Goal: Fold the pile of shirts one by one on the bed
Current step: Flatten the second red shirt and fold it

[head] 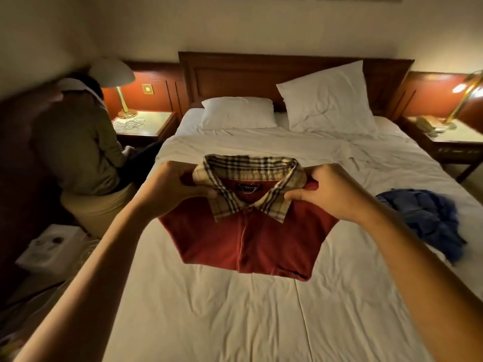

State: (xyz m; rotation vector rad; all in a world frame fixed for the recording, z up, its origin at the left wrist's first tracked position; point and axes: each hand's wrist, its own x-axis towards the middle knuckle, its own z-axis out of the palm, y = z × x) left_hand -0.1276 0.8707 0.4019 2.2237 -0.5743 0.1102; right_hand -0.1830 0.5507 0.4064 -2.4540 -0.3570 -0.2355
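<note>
A: How many shirts?
B: One red shirt point(248, 244) in hand. One blue heap point(423, 215) on the right side of the bed, crumpled. Can't split it into pieces from here.
A: Where's the red one?
B: Held over the middle of the bed point(235, 322), front facing out. The sleeves are tucked behind and the body is narrowed to a rough rectangle. Can't tell if the bottom edge touches the sheet.
A: Hands?
B: Two, bare. The left hand point(173, 185) pinches the shoulder on its side, right beside the collar, fingers curled into the cloth. The right hand point(332, 192) does the same on the other shoulder.
A: Fabric?
B: Matte red knit with one button strip down the centre. The collar point(248, 165) is woven plaid, beige with dark and red lines, points lying flat. One dark label point(248, 188) inside the neck, unreadable.
A: Rest of the room?
B: Two white pillows, one lying flat point(237, 112) and one propped point(329, 97) on the wooden headboard point(235, 77). Two brass lamps, left point(115, 74) and right point(467, 92), both lit. Two bedside units, one bench point(146, 124) on the left with a coil of white cables point(128, 124), one bench point(454, 139) on the right. The sheet is white and creased. One other person point(75, 142) is seated left of the bed, back turned, in an olive jacket. One white box point(49, 246) sits on the floor near them.
</note>
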